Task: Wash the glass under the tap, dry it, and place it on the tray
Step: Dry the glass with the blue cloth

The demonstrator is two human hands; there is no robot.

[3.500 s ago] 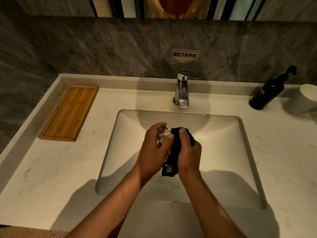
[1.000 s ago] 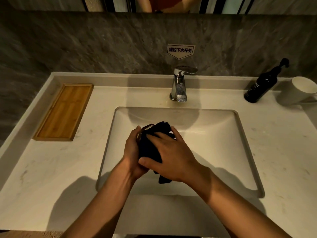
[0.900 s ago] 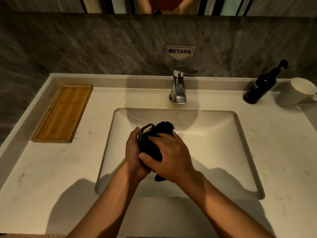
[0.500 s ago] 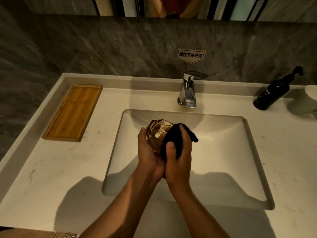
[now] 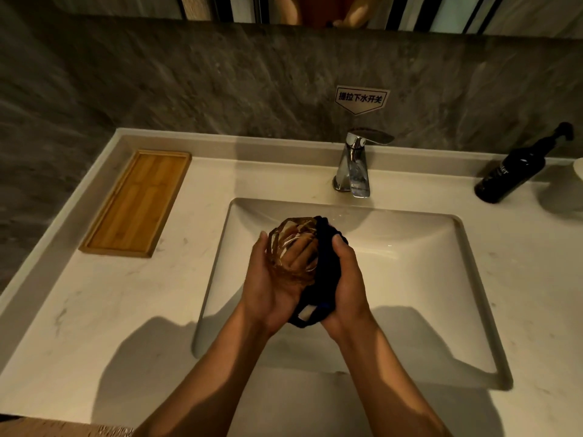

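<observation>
From my feed, far left, the tray [image 5: 134, 205] lies flat on the counter [image 5: 94, 310] beside the wall, well apart from the hands. Moving right, the sink [image 5: 441, 310] fills the middle, and both forearms reach up from the bottom edge to meet over its left half.

My left hand [image 5: 268, 285] cups the glass [image 5: 291, 250] from below and from the left, fingers curled round its faceted wall; I can see some of those fingers through the glass, though their tips are hard to make out. The glass is tilted with its mouth towards the camera, held above the basin, not touching it. Its right side is covered by the cloth [image 5: 325, 263], so I cannot tell how much of the wall is wrapped.

My right hand [image 5: 347, 279] presses the dark cloth against the glass's right side, thumb on top and palm closed round the bunched fabric; the fingers behind it are hidden. A pale tag shows at the cloth's lower end, between the two wrists.

Behind the hands stands the tap [image 5: 355, 165], with a small sign [image 5: 361, 99] on the wall above it; no stream shows under the spout. Further right a dark bottle [image 5: 508, 175] leans on the counter, and a white cup [image 5: 568, 190] is cut off by the right edge.
</observation>
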